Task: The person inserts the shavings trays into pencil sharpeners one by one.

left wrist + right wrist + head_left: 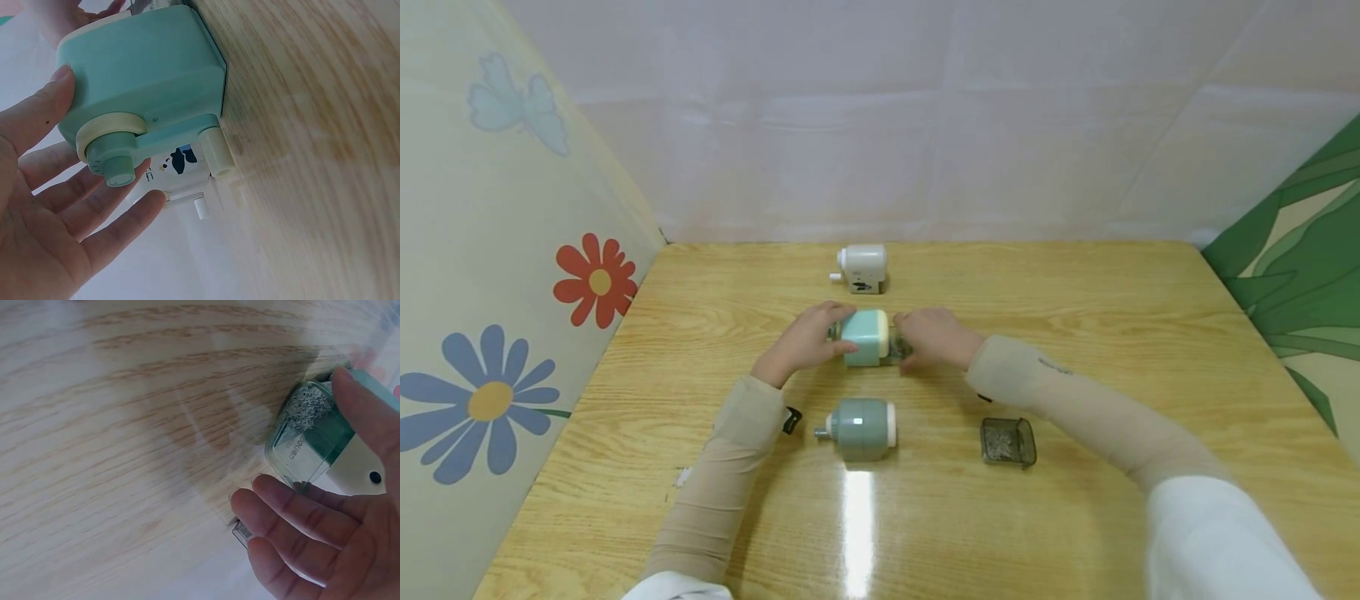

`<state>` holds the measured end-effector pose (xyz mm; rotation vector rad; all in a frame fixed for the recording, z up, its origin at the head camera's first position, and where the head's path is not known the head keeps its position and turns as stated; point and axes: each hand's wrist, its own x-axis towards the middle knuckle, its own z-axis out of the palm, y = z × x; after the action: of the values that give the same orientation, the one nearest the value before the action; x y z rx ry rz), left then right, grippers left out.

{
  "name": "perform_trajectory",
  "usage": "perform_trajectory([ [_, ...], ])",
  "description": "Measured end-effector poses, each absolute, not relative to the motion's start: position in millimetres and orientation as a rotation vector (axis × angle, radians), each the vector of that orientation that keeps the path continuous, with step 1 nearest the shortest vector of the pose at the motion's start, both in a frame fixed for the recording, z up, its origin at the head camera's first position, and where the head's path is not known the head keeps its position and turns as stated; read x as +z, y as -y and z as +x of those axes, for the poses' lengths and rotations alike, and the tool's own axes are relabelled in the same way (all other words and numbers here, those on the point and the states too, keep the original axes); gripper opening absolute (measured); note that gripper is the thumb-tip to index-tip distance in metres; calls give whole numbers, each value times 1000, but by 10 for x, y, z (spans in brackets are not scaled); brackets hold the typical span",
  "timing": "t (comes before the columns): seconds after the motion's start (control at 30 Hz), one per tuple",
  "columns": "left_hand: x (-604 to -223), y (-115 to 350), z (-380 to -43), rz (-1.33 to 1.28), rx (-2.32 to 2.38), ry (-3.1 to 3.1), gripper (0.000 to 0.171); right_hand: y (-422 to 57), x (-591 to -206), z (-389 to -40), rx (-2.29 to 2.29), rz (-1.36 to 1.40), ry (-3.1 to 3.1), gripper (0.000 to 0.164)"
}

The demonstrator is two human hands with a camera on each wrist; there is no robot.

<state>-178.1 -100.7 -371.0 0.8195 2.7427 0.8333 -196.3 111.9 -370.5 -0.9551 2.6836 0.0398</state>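
A mint-green crank pencil sharpener (861, 337) stands mid-table, its cream ring and crank facing the left wrist camera. My left hand (808, 340) holds its body at the crank end, the thumb (44, 109) on one side and the fingers spread past the other. At the opposite end, my right hand (936, 336) pinches the clear shavings drawer (294, 434) between thumb and index finger, the other fingers loosely bent. The drawer juts out of the sharpener and has grey shavings in it.
A white sharpener (865, 268) stands behind, a darker green one (861, 427) in front. A separate dark see-through drawer (1007, 442) with shavings lies at the right. Near my left sleeve are a small black piece (792, 419) and a white scrap (682, 477).
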Motion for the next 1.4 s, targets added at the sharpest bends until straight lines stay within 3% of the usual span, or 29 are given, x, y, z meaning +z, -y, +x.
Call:
perform_trajectory([
  [0.63, -3710, 1013, -1784, 799, 837, -2732, 61, -1097, -3743, -1973, 8, -986, -2694, 66],
  [0.83, -3714, 1015, -1787, 813, 839, -2732, 61, -1098, -3752, -1986, 5, -985, -2692, 74],
  [1.4, -3705, 1010, -1774, 811, 847, -2734, 61, -1129, -3705, -1986, -338, -837, -2628, 73],
])
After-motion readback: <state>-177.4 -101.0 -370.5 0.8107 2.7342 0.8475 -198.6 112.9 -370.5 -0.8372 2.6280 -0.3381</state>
